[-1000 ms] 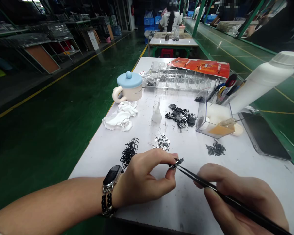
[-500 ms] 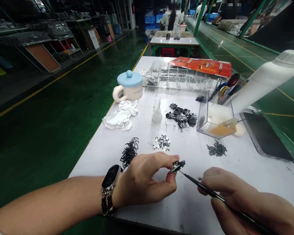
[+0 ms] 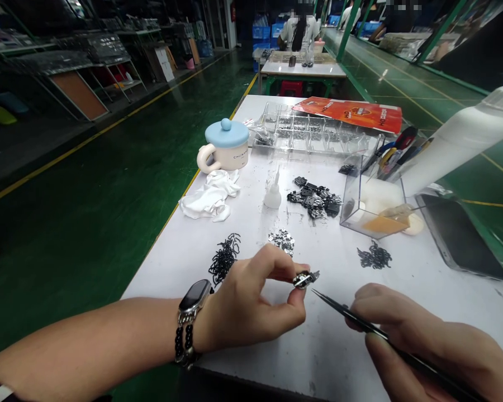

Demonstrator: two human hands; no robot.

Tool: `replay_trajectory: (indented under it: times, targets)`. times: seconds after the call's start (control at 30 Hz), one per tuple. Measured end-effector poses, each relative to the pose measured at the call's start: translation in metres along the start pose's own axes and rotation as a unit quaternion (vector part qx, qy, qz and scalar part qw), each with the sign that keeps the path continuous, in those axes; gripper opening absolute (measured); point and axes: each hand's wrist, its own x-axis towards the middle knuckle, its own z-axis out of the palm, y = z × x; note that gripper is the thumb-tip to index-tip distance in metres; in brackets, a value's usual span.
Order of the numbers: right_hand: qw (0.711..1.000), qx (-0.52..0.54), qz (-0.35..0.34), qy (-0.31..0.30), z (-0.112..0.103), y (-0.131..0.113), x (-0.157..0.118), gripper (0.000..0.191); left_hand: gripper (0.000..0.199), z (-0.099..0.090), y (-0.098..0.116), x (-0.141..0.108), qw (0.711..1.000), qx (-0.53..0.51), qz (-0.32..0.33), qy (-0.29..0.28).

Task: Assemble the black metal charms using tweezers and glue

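Between thumb and fingers, my left hand (image 3: pixel 255 301) pinches a small black-and-silver metal part (image 3: pixel 305 278) above the white table. My right hand (image 3: pixel 419 335) grips dark tweezers (image 3: pixel 352 318); their pointed tips sit just below and right of the part, slightly apart from it. Beyond my left hand lies a pile of small silver pieces (image 3: pixel 281 240), partly covered by the hand. Black curved bits (image 3: pixel 224 259) are heaped by my left wrist, and a similar black heap (image 3: pixel 374 255) lies beyond my right hand. Several black-and-silver parts (image 3: pixel 314 198) form a pile farther back.
A small dropper bottle (image 3: pixel 273 192), a white cloth (image 3: pixel 212 195) and a lidded mug (image 3: pixel 225 148) stand on the left half. On the right are a clear tool box (image 3: pixel 371 209), a white bottle (image 3: pixel 456 145) and a phone (image 3: pixel 461 237). A divided clear tray (image 3: pixel 310 134) lies behind.
The tweezer tips have come away from the part. My left hand has turned the part, showing more of its silver side. The view has shifted slightly.
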Motion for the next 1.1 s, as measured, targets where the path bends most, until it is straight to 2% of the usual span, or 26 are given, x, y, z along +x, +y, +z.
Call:
replay_trajectory:
  times: [0.1,0.2,0.27,0.37,0.53,0.63,0.8,0.93,1.0,1.1]
  targets:
    - [1.0,-0.007,0.0,-0.013,0.002,0.001,0.003,0.024,0.031,0.002,0.001,0.001,0.993,-0.071,-0.092,-0.012]
    - [1.0,-0.005,-0.008,-0.011,0.002,0.0,0.006,0.021,0.029,0.002,0.001,0.002,0.987,-0.098,-0.128,-0.02]
    - [1.0,-0.012,0.004,-0.024,0.001,-0.003,0.007,0.019,0.028,0.002,0.0,0.003,0.984,-0.109,-0.137,-0.028]
    - [0.996,-0.035,0.061,-0.063,0.001,-0.008,0.008,0.016,0.028,0.001,0.001,0.003,0.981,-0.119,-0.147,-0.035]
    - [0.998,0.029,0.047,0.01,0.006,-0.005,0.001,0.017,0.027,0.001,0.002,0.002,0.982,-0.111,-0.151,-0.038]
    - [0.998,-0.002,0.068,-0.02,0.008,-0.001,-0.003,0.005,0.027,0.002,0.002,0.003,0.982,-0.105,-0.152,-0.034]
    - [0.995,-0.036,0.087,-0.024,0.009,-0.002,-0.003,0.007,0.026,0.004,0.002,0.004,0.978,-0.124,-0.162,-0.038]
    - [0.999,-0.022,0.037,-0.023,0.008,-0.005,0.0,0.011,0.027,0.003,0.003,0.004,0.99,-0.073,-0.112,-0.041]
    - [0.999,-0.035,-0.004,-0.035,0.005,-0.004,0.002,0.018,0.026,0.002,0.003,0.003,0.998,-0.024,-0.051,-0.022]
    - [0.988,-0.074,-0.083,-0.103,-0.003,0.007,0.001,0.016,0.025,0.002,0.003,0.002,0.997,0.042,0.06,0.006]
